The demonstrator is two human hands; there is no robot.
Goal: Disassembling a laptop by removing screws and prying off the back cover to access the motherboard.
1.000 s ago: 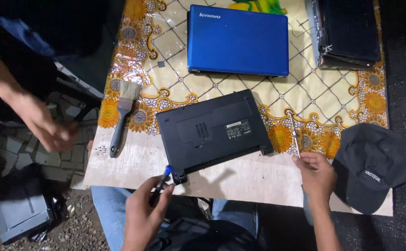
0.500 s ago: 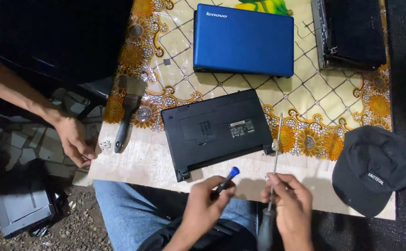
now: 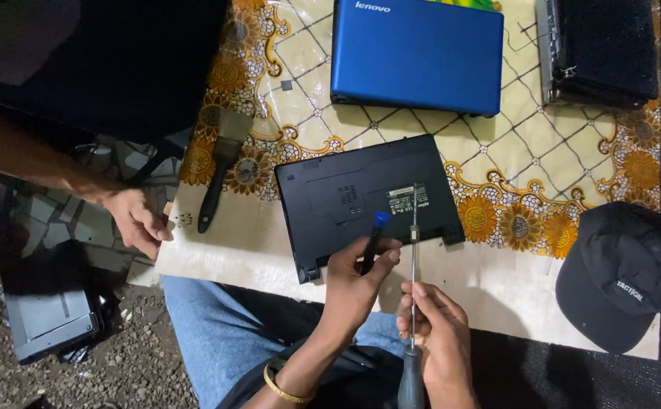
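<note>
screwdriver [image 3: 413,303], long and thin, stands nearly upright in the right hand [image 3: 435,333] near the bottom middle of the view; its dark grey handle sits low by the wrist and its slim metal shaft rises past the near edge of a black laptop [image 3: 368,198] lying underside up on the bench [image 3: 497,291]. the right fingers [image 3: 421,297] are closed around the shaft just above the handle. the left hand [image 3: 353,284], just beside it, has its fingers pinched shut on a smaller tool with a black stem and a blue cap [image 3: 376,231], its tip over the laptop's base. the screwdriver looks light and rigid, the bare shaft smooth and likely slippery, so the thicker handle seems the surer place to hold. the laptop looks stiff and moderately heavy, best taken by its two long edges. further back lie a closed blue laptop [image 3: 417,53] and a dark device [image 3: 599,49] at the top right corner. a paint brush [image 3: 221,170] rests to the left on the flowered cloth [image 3: 497,163], a black cap [image 3: 622,273] to the right. another person's hand [image 3: 137,220] hangs at the bench's left edge.
</note>
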